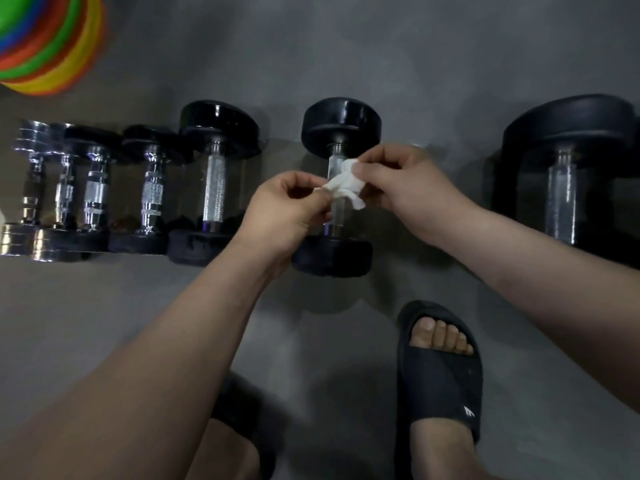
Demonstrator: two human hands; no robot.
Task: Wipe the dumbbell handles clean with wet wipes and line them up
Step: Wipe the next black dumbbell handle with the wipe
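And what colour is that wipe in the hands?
White. The wipe shows best in the head view, pinched by both hands above a dumbbell handle.

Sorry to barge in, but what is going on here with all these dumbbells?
A person faces a row of dumbbells on the grey floor. The left hand and right hand each pinch a crumpled white wet wipe just over the handle of a black dumbbell; whether it touches the handle is unclear. Smaller dumbbells lie side by side to its left, a larger dumbbell to its right.
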